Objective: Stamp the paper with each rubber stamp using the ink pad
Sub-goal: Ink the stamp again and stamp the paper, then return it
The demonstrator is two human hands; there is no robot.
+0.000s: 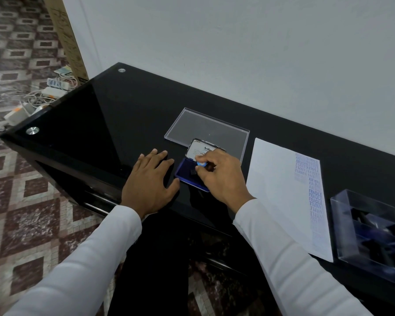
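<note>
Over the open ink pad, my right hand pinches the small, light rubber stamp by its knob, while my left hand lies flat.

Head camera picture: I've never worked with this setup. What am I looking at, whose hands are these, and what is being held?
This is one view from a camera worn on a person's head, looking down at a black table. No machine: two bare hands. The left hand lies flat beside the open ink pad. The right hand pinches a rubber stamp down on the pad. To the right lie the paper, already stamped in blue along one edge, and a clear box. A clear lid lies behind.
</note>
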